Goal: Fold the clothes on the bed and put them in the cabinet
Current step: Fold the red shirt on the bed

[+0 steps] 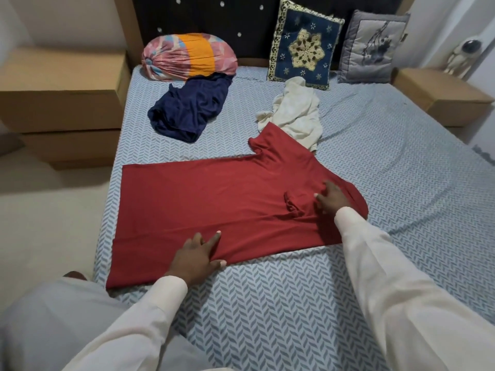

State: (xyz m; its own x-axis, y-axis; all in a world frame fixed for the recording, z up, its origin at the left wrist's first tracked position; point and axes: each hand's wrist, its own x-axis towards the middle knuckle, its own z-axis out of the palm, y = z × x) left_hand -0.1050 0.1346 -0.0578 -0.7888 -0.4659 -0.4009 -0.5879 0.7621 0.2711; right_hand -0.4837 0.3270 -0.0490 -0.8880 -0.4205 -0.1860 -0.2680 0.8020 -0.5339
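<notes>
While a red shirt (201,199) is spread across the patterned bed (294,303), it is pinned by two hands. The left hand (198,257) is laid open on the shirt's near edge with fingers spread. The right hand (330,200) is pressed flat on the shoulder end, and nothing is seen to be gripped. Whether the left thumb is tucked under the edge cannot be told. Just beside the right thumb, toward the left hand, a small bunch of cloth (293,207) is raised. Beyond the right hand, the far sleeve (267,140) is seen touching a white garment (294,113). A navy garment (187,108) is left well beyond the left hand. The step is judged to be flattening ahead of a lengthwise fold. It is best done if the bunch is smoothed outward first and the cloth is drawn taut between the two hands. The near edge should be kept straight. The far sleeve should be lifted clear so that the white garment is not dragged along. No cabinet can be made out for certain.
</notes>
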